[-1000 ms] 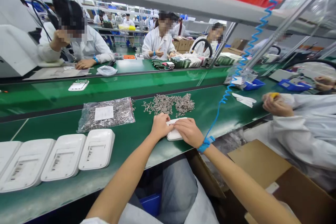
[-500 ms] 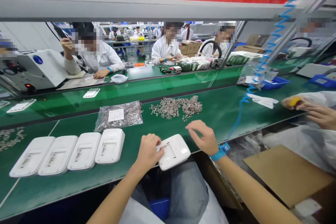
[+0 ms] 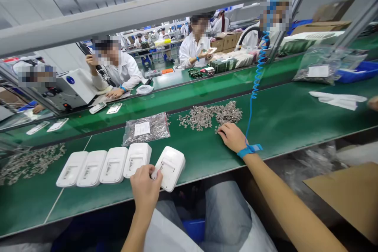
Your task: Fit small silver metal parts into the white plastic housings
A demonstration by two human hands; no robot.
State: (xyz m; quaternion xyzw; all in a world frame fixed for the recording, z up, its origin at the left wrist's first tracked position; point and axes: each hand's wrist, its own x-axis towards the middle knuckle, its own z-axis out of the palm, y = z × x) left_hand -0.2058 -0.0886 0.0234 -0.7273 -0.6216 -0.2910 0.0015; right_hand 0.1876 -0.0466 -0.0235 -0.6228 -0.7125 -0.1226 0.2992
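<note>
My left hand (image 3: 147, 185) grips the lower left edge of a white plastic housing (image 3: 171, 165), which stands tilted at the front of the green bench with its recessed compartment facing up. Close beside it, to the left, a row of several similar white housings (image 3: 113, 167) lies on the bench. My right hand (image 3: 232, 137), wearing a blue wrist strap (image 3: 250, 149), reaches to the near edge of a pile of small metal pieces (image 3: 206, 117). Its fingers are drawn together at the tips; whatever they hold is too small to make out.
A labelled clear bag of metal parts (image 3: 147, 129) lies behind the row. From the wrist strap a coiled blue cord (image 3: 258, 75) rises. White gloves (image 3: 339, 99) and a blue tray (image 3: 356, 73) are at right. Across a green divider (image 3: 165, 100), co-workers sit. More metal pieces (image 3: 35, 163) lie far left.
My left hand has shifted the housing leftward, close to the row. My right hand has moved forward to the metal pile and its fingers have closed. The camera view has turned and tilted.
</note>
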